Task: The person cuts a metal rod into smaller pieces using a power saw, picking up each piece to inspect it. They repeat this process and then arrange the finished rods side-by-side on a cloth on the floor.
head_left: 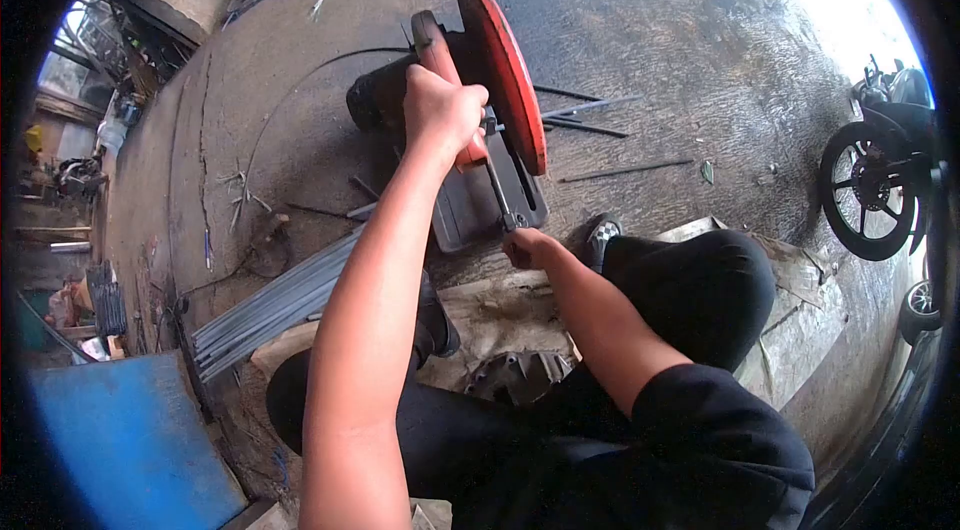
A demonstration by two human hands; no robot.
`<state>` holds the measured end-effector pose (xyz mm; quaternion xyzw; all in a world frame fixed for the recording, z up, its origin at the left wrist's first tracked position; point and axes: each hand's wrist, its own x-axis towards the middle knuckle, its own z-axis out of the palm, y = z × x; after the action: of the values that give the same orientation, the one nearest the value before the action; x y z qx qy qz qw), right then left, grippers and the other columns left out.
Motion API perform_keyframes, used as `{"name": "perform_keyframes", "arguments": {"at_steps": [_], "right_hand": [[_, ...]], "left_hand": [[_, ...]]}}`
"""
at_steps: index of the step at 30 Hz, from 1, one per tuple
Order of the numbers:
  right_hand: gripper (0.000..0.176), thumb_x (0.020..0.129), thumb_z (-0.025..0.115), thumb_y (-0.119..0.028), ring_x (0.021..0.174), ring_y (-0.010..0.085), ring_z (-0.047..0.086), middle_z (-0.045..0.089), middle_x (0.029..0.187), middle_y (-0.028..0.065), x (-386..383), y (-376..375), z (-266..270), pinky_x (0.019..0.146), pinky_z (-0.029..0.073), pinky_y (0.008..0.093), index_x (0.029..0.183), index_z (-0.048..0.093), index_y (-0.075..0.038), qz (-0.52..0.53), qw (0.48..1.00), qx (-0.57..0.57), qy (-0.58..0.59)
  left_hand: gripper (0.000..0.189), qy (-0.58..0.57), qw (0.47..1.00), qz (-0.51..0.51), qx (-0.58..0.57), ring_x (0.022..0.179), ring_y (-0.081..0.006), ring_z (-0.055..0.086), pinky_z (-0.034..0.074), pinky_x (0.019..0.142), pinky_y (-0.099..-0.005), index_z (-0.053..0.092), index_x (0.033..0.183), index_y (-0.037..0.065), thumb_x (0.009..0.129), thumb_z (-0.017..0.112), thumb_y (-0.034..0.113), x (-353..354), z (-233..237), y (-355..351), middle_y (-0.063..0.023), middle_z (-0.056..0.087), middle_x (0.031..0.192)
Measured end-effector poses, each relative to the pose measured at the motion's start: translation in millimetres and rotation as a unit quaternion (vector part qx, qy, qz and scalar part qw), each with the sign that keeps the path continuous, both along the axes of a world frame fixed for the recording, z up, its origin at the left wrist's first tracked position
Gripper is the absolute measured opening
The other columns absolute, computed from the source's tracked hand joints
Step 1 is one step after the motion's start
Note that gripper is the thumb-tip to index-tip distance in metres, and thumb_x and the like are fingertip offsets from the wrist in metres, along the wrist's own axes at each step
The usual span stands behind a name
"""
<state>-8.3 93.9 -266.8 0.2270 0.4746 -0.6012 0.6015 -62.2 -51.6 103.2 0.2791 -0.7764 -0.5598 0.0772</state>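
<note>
Saw [510, 100] sits on the floor just above the middle of the frame, a chop saw with a rounded red metal guard [495, 30] tilted up over a flat, dark, scuffed base [470, 215].

The floor [680, 50] is bare grey concrete, stained and rough, with a long crack running down the left side. In the lower left corner lies a flat blue sheet [130, 440], smooth and painted. At the right edge stands a black spoked wheel [868, 192] with a rubber tyre. A bundle of long, straight grey steel bars [270, 305] lies slantwise left of centre, its near end beside the person's knee. Worn, pale boards [790, 280] lie under the crouching person at the lower right. A few thin dark rods [625, 170] are scattered on the concrete right of the saw.

The left hand [440, 110], on a bare arm reaching up from the bottom of the frame, is clamped around the saw's red curved handle [430, 35]. The right hand [527, 248], just below the base, is curled into a fist on the near end of a slim steel bar [500, 185] that runs back under the guard.
</note>
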Motion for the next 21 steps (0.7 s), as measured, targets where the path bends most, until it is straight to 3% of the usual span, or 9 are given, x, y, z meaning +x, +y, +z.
{"name": "perform_keyframes", "arguments": {"at_steps": [3, 5, 6, 8, 9, 13, 15, 17, 21], "right_hand": [[0.010, 0.077, 0.058, -0.011, 0.065, 0.0222, 0.056, 0.059, 0.079, 0.0152, 9, 4, 50, 0.058, 0.048, 0.0346, 0.079, 0.053, -0.002, -0.180, 0.980, -0.013, -0.088], [0.011, 0.081, 0.054, -0.015, 0.056, 0.0219, 0.050, 0.050, 0.065, 0.0061, -2, -2, 37, 0.052, 0.043, 0.0380, 0.084, 0.058, -0.005, -0.386, 0.898, 0.211, 0.008], [0.024, 0.081, 0.055, -0.012, 0.075, 0.0216, 0.057, 0.062, 0.092, 0.0138, -29, 17, -34, 0.065, 0.049, 0.0357, 0.099, 0.055, 0.005, -0.366, 0.882, 0.275, 0.107], [0.032, 0.088, 0.050, -0.013, 0.077, 0.0198, 0.058, 0.062, 0.093, 0.0092, -45, -5, 91, 0.066, 0.048, 0.0346, 0.115, 0.056, 0.003, -0.612, 0.652, 0.320, 0.314], [0.037, 0.087, 0.056, -0.017, 0.084, 0.0196, 0.058, 0.063, 0.099, 0.0098, -62, -1, 135, 0.075, 0.047, 0.0322, 0.118, 0.056, 0.002, -0.642, 0.670, 0.224, 0.298], [0.032, 0.089, 0.059, -0.020, 0.098, 0.0196, 0.059, 0.064, 0.106, 0.0140, -93, -10, 289, 0.087, 0.045, 0.0310, 0.107, 0.062, 0.006, -0.410, 0.651, 0.061, 0.636], [0.041, 0.084, 0.063, -0.023, 0.097, 0.0256, 0.062, 0.065, 0.105, 0.0175, -109, -27, 310, 0.088, 0.046, 0.0336, 0.112, 0.059, 0.006, -0.338, 0.694, 0.007, 0.635], [0.048, 0.076, 0.064, -0.021, 0.100, 0.0361, 0.062, 0.064, 0.106, 0.0233, -116, -39, 318, 0.088, 0.047, 0.0391, 0.118, 0.056, 0.002, -0.143, 0.643, 0.122, 0.742], [0.055, 0.071, 0.062, -0.017, 0.103, 0.0432, 0.058, 0.062, 0.106, 0.0271, -115, -39, 311, 0.088, 0.046, 0.0452, 0.123, 0.053, -0.002, -0.110, 0.663, 0.148, 0.726]], "left_hand": [[0.044, -0.013, 0.998, 0.000, -0.068, 0.087, -0.0369, 0.065, 0.051, 0.078, -0.0410, 0.048, 0.098, -0.012, 0.065, 0.066, 0.011, -6, -12, -8, -0.0306, 0.062, 0.094], [0.051, -0.028, 0.994, -0.004, -0.103, 0.104, -0.0414, 0.061, 0.046, 0.093, -0.0416, 0.048, 0.103, -0.012, 0.065, 0.066, 0.015, -6, -9, -7, -0.0338, 0.060, 0.104], [0.051, -0.033, 0.990, 0.001, -0.134, 0.103, -0.0411, 0.061, 0.047, 0.093, -0.0422, 0.048, 0.105, -0.012, 0.065, 0.066, 0.015, -3, -1, -3, -0.0330, 0.060, 0.105], [0.052, -0.039, 0.986, 0.006, -0.163, 0.103, -0.0408, 0.061, 0.047, 0.092, -0.0429, 0.047, 0.106, -0.011, 0.065, 0.066, 0.016, 2, 6, 1, -0.0322, 0.060, 0.106], [0.053, -0.037, 0.985, 0.012, -0.171, 0.103, -0.0408, 0.061, 0.046, 0.093, -0.0432, 0.047, 0.108, -0.010, 0.066, 0.066, 0.016, 3, 7, 3, -0.0317, 0.060, 0.107], [0.053, -0.054, 0.977, 0.022, -0.203, 0.104, -0.0417, 0.061, 0.047, 0.093, -0.0440, 0.045, 0.110, -0.010, 0.067, 0.063, 0.016, 9, 10, 9, -0.0323, 0.059, 0.109], [0.053, -0.055, 0.977, 0.019, -0.204, 0.103, -0.0424, 0.061, 0.047, 0.093, -0.0444, 0.045, 0.110, -0.011, 0.068, 0.062, 0.016, 8, 7, 8, -0.0330, 0.059, 0.108], [0.052, -0.054, 0.976, 0.015, -0.210, 0.102, -0.0431, 0.061, 0.048, 0.092, -0.0447, 0.044, 0.110, -0.011, 0.068, 0.061, 0.015, 8, 9, 8, -0.0336, 0.059, 0.107], [0.050, -0.048, 0.975, 0.026, -0.217, 0.098, -0.0446, 0.062, 0.048, 0.090, -0.0461, 0.043, 0.107, -0.013, 0.068, 0.060, 0.013, 15, 14, 16, -0.0356, 0.060, 0.101]]}}
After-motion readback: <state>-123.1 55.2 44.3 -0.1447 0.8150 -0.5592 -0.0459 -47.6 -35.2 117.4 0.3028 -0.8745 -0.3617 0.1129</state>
